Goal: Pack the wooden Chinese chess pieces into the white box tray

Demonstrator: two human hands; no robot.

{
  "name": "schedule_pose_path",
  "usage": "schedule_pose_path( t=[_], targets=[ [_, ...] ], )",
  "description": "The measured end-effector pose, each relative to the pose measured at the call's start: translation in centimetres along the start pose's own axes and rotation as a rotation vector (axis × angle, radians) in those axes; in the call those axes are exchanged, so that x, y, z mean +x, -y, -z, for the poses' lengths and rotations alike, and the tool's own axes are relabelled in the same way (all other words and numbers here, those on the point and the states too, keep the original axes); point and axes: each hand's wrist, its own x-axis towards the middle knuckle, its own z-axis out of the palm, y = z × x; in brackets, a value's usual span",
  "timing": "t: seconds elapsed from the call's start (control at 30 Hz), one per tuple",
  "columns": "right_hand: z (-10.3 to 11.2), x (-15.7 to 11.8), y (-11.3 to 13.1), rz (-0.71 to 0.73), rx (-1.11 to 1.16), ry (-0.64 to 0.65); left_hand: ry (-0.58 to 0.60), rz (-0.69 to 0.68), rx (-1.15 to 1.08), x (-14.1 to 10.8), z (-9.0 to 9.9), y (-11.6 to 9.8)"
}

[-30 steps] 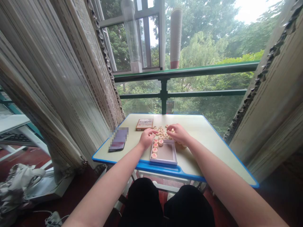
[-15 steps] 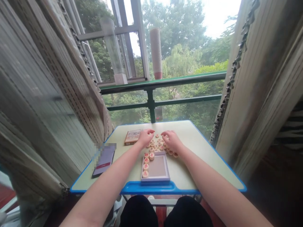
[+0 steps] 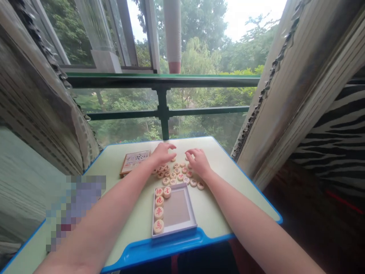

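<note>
My left hand [image 3: 163, 153] hovers over the far left of a spread of xiangqi pieces [image 3: 180, 177], thumb and forefinger apart with nothing visible between them. Opposite it, my right hand [image 3: 198, 161] is over the right side of the spread, fingers bent and parted from the thumb; a piece lies close to its fingertips. In front of the spread is a shallow white box tray [image 3: 188, 186]. Red-marked pieces stand in a column along its left wall, among them a horse piece [image 3: 158, 226], and one more piece [image 3: 167, 191] is beside the top one.
A flat box lid with printed characters [image 3: 135, 161] lies left of my left hand. A blurred-out flat object [image 3: 76, 205] is at the table's left. The table [image 3: 222, 205] has a blue rim with a groove [image 3: 165, 247]. Curtains and a green railing [image 3: 162, 80] surround it.
The camera has moved closer and turned, so the table looks larger and shifted left. Both hands stay over the pieces with little change of pose. The pieces in the tray look the same.
</note>
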Motion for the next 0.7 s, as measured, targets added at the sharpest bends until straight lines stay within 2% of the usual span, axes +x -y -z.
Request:
schedule_pose_path(
  t=[0.07,0.17,0.37,0.57,0.7],
  targets=[
    [-0.2,0.1,-0.1,-0.015,0.002,-0.008,0.02,0.016,0.023,0.0,0.3,0.2],
    [-0.5,0.3,-0.4,-0.048,0.008,-0.021,0.129,0.064,0.024,-0.4,0.5,0.2],
    [-0.7,0.8,-0.8,-0.088,0.02,-0.073,0.194,0.2,-0.024,-1.1,0.6,0.1],
    [-0.7,0.8,-0.7,-0.071,0.046,-0.03,0.247,0.181,-0.04,-1.3,0.0,0.6],
    [-0.7,0.5,-0.5,-0.059,0.009,0.01,0.249,0.162,-0.158,-1.3,-0.6,0.7]
  ],
)
